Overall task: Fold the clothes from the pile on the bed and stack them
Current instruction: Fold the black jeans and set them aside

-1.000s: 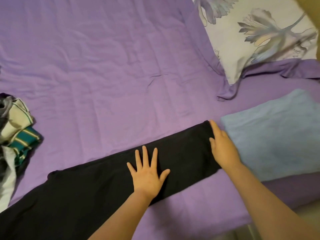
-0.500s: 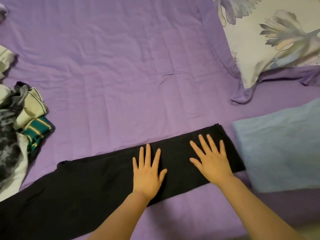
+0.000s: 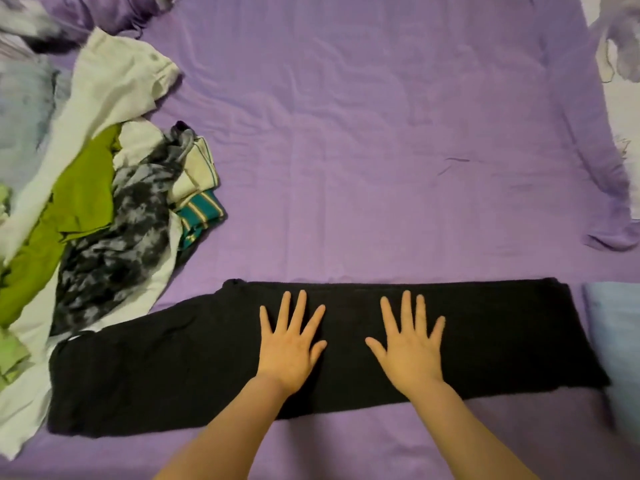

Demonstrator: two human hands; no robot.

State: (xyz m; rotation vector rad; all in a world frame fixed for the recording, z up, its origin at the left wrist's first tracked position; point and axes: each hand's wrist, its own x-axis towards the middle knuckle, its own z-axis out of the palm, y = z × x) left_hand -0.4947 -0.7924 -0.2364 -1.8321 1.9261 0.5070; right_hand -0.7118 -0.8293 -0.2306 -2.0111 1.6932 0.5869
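I see both hands, left (image 3: 289, 348) and right (image 3: 410, 348), pressing flat on the black trousers (image 3: 173, 368), fingers (image 3: 405, 306) spread toward 12 o'clock, gripping nothing.

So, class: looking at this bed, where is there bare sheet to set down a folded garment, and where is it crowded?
Bare purple sheet lies beyond the black garment, between the clothes pile and the pillow. A narrower strip runs along the near edge. The left is crowded; both hands rest on the garment.

bed (image 3: 363, 150): wrinkled purple sheet | pillow (image 3: 623, 64): floral, right edge | light: soft, even
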